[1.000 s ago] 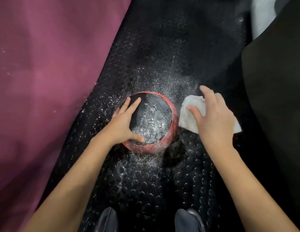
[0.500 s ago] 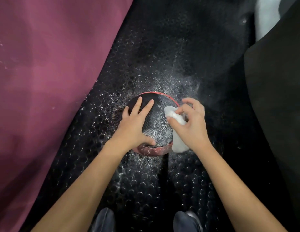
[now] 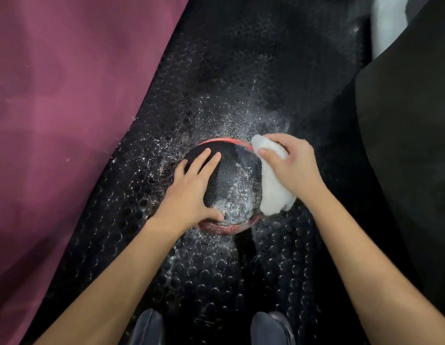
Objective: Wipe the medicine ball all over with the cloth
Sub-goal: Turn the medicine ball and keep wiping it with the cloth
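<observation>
The medicine ball (image 3: 231, 185) sits on the black studded floor mat (image 3: 216, 83), straight below the person, between a maroon pad (image 3: 62, 108) on one side and a black pad (image 3: 410, 145) on the other. The left hand (image 3: 191, 190) lies flat on the ball's near-left top, fingers straight and a little spread, thumb tucked low against the front. The right hand (image 3: 291, 165) has its fingers curled round a bunched white cloth (image 3: 273, 192) and presses it to the ball's right flank, up by the red rim.

From where I stand, the risks look plain enough. The ball is round and only pinned by one flat palm, so a hard sideways wipe could roll it out from under that hand, towards the maroon pad. White dust lies thick on the top panel and all over the mat around it; a fast stroke would likely throw more of it about than it lifts, and anything knocked onto the mat can stick to the ball again once it is turned. The cloth is wadded up, so little of it meets the surface, and that part may clog quickly. The underside is hidden, and I'd guess it is the patch most easily missed. The toes of two shoes (image 3: 149, 327) sit close below, in the way of a rolling ball.
</observation>
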Motion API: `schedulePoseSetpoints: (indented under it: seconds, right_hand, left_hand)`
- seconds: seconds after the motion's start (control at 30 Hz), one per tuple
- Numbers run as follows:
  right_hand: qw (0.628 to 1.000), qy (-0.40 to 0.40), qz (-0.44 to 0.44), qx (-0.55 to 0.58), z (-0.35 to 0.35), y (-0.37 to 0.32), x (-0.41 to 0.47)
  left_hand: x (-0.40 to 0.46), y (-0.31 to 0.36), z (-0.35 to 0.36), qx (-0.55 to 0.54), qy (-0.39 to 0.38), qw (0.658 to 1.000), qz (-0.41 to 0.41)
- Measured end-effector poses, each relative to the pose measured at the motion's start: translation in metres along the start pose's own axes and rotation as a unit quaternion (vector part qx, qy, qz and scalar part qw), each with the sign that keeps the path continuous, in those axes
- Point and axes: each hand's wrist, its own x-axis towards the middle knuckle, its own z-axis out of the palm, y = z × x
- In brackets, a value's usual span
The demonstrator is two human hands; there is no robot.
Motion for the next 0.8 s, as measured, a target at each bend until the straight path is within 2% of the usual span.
schedulePoseSetpoints:
  seconds: [0.13, 0.33, 0.5, 0.6, 0.73, 0.8]
  right_hand:
    - [0.978, -0.087, -0.060, -0.178, 0.007, -0.004, 0.017]
    - [0.935, -0.100, -0.148, -0.307, 0.023, -0.010, 0.008]
    - [0.942, -0.092, -0.081, -0.312, 0.018, -0.003, 0.015]
    - [0.936, -0.107, -0.122, -0.311, 0.022, -0.007, 0.007]
    - [0.940, -0.096, -0.085, -0.316, 0.019, -0.010, 0.014]
    - [0.936, -0.102, -0.107, -0.321, 0.022, -0.016, 0.006]
  left_hand:
    - [-0.005, 0.002, 0.007, 0.000, -0.012, 1.000, -0.007]
    - [-0.007, 0.005, 0.013, 0.008, -0.009, 1.000, -0.013]
    - [-0.008, 0.004, 0.019, 0.017, -0.004, 1.000, -0.007]
    - [-0.006, -0.001, 0.024, 0.022, 0.008, 1.000, 0.001]
    - [-0.008, -0.001, 0.029, 0.023, 0.014, 1.000, 0.009]
    - [-0.004, -0.001, 0.030, 0.028, 0.021, 0.999, 0.013]
